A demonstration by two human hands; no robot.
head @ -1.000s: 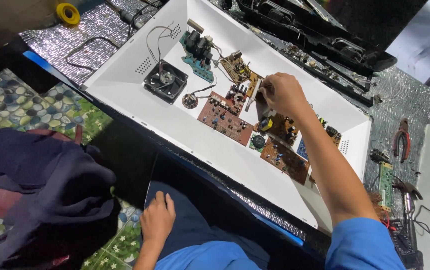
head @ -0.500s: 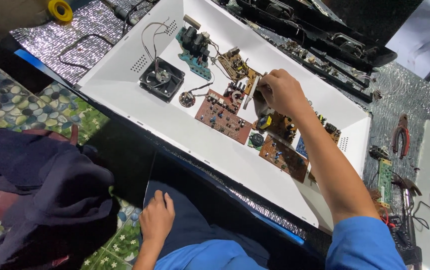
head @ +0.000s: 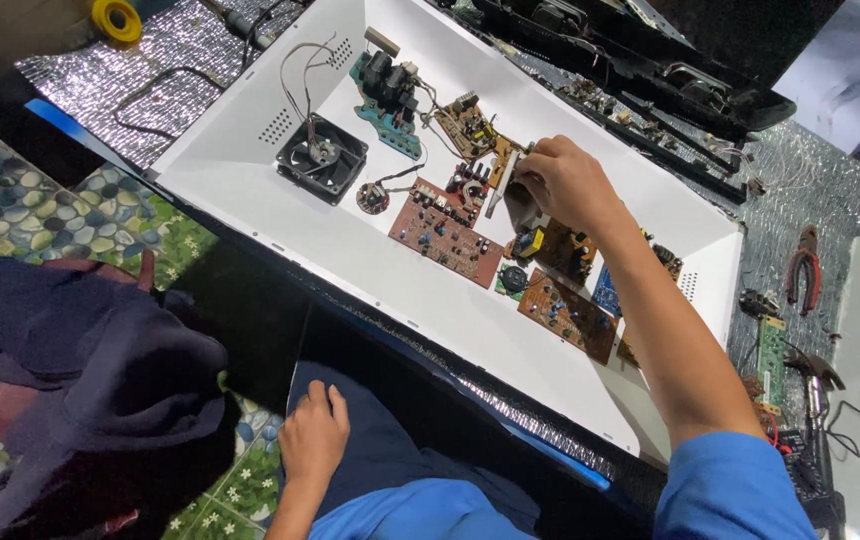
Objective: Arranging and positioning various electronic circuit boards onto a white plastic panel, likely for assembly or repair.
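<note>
A large white metal chassis [head: 250, 170] lies open before me, with several circuit boards fixed inside. My right hand [head: 562, 183] reaches into its middle and is closed on a small grey part [head: 498, 188] beside a brown circuit board [head: 447, 231]. A black cooling fan [head: 322, 158] sits to the left, a green board with black components [head: 387, 95] behind it. My left hand [head: 312, 435] rests flat on my dark blue trouser leg [head: 390, 460], holding nothing.
Red-handled pliers [head: 805, 270] and small parts lie on the silver foil mat [head: 830, 200] at the right. A yellow tape roll [head: 115, 19] is at the far left. Dark cloth [head: 80, 370] is heaped on the patterned floor. A black panel [head: 650, 60] lies behind the chassis.
My right hand has stayed on the same spot among the boards. The view has shifted slightly; the left hand has not moved.
</note>
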